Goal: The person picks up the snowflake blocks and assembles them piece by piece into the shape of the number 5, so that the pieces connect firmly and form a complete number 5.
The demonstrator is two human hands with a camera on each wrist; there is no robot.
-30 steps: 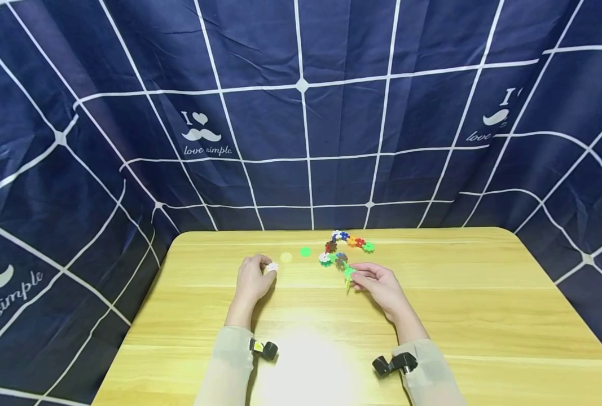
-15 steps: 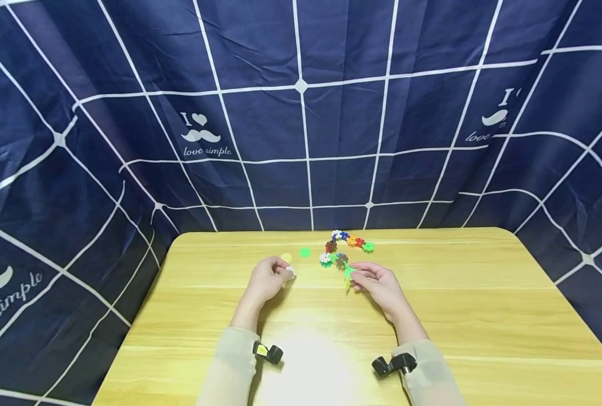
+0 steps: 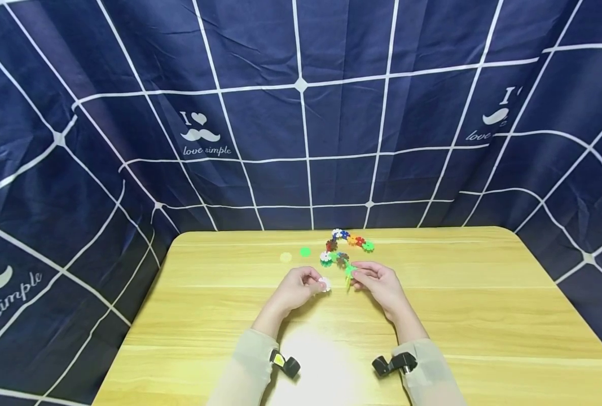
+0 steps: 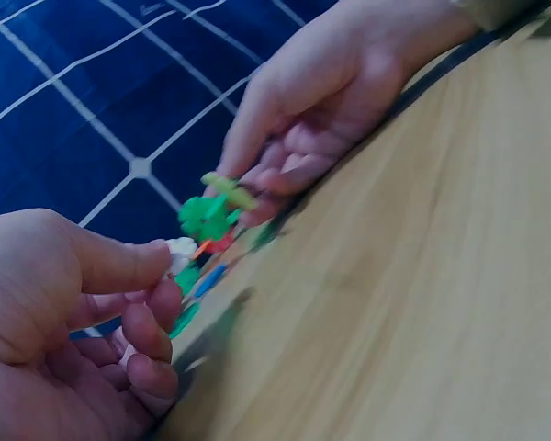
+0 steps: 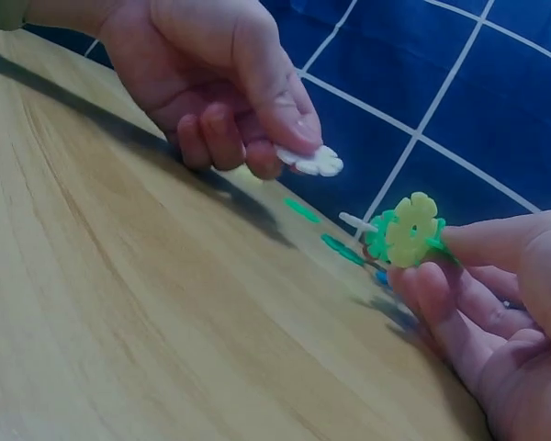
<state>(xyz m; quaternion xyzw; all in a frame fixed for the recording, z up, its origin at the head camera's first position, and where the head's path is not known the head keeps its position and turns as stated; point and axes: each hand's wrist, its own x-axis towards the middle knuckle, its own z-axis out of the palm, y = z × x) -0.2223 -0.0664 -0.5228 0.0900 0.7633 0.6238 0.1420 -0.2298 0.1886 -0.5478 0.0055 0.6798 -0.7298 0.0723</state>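
Note:
Between thumb and fingers, my left hand [image 3: 297,290] pinches a white snowflake disc [image 5: 320,162], notched like a flower. My right hand [image 3: 381,283] pinches the near end of a chain of linked snowflake discs, at a green disc [image 3: 350,270]. A yellow disc [image 5: 413,230] is slotted onto that end and faces the left hand. From there the chain runs back over the table through brown, white, dark red, blue and orange discs to a green one [image 3: 368,246] at its far end. A small gap separates the white disc from the yellow one.
Two loose discs, one pale yellow [image 3: 286,257] and one green [image 3: 305,252], lie flat on the wooden table [image 3: 483,304] left of the chain. A dark blue curtain [image 3: 260,129] with white lines stands behind the table and along both sides.
My left hand has carried the white disc rightward, from beside the loose yellow disc to close by the chain's near end. The right hand has stayed nearly still, holding the chain.

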